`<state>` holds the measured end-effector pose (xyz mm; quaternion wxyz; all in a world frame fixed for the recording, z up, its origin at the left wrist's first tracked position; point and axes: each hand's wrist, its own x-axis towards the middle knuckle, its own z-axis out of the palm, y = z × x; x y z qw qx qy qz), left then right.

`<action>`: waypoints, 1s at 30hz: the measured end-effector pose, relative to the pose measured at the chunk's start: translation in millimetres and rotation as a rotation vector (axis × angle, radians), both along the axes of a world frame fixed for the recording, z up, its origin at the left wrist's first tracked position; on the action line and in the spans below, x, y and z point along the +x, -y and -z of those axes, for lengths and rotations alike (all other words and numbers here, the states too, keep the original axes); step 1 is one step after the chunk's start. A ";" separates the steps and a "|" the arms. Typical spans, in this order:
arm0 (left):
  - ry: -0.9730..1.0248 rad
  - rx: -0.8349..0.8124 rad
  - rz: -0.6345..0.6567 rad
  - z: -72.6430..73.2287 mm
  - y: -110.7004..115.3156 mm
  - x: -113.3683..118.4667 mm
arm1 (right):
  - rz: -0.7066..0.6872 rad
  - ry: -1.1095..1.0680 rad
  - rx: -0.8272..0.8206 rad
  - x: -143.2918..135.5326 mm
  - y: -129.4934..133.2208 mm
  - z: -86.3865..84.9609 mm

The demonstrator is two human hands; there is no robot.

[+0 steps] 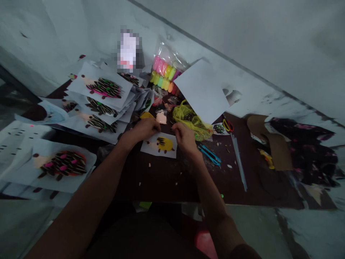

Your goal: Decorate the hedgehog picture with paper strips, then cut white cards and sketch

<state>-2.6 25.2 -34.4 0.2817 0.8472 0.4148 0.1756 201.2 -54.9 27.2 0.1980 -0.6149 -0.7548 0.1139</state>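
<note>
On the table in front of me lies a small white sheet (171,154) with a hedgehog picture, its yellow body (167,144) partly covered by a few dark, striped pieces that look like sunflower seeds. My left hand (145,129) is at the sheet's upper left, fingers curled together; whatever they hold is hidden. Over the right edge of the sheet, my right hand (185,138) has its thumb and finger pinched, but what is between them is too small to make out. Just beyond it sits an open yellow plastic bag (201,127) holding dark seed-like pieces. A lump of pale pink clay (161,117) rests between the hands.
Finished-looking hedgehog pictures (104,88) are stacked at the left. A bag of coloured clay (164,72) and a blank white sheet (203,91) lean by the wall. Rightward lie blue cutters (210,155), scissors (228,125), clear sticks (239,162) and dark floral cloth (312,151).
</note>
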 end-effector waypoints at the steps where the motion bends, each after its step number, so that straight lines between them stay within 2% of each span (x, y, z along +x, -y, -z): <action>1: 0.002 0.004 0.001 0.5 -0.1 -0.1 | -0.007 -0.076 -0.003 1.0 4.5 1.4; 7: 0.016 0.018 0.003 2.4 -0.4 0.1 | 0.041 -0.655 -0.232 5.4 28.4 23.5; 10: 0.013 -0.008 0.000 -0.2 0.7 0.5 | 0.059 -0.758 -0.250 5.9 35.9 29.2; 18: -0.023 -0.017 -0.008 -2.8 1.7 1.1 | 0.061 -0.556 -0.055 -2.4 51.3 21.7; 21: -0.008 -0.009 -0.006 -1.4 1.0 0.6 | 0.026 -0.562 -0.043 -7.0 55.9 21.9; 24: 0.003 -0.005 -0.001 -0.4 0.7 -0.2 | 0.056 -0.551 -0.041 -11.4 58.5 24.1; 30: 0.005 0.014 0.002 0.5 0.4 -0.3 | 0.032 -0.368 -0.030 -15.3 60.8 24.1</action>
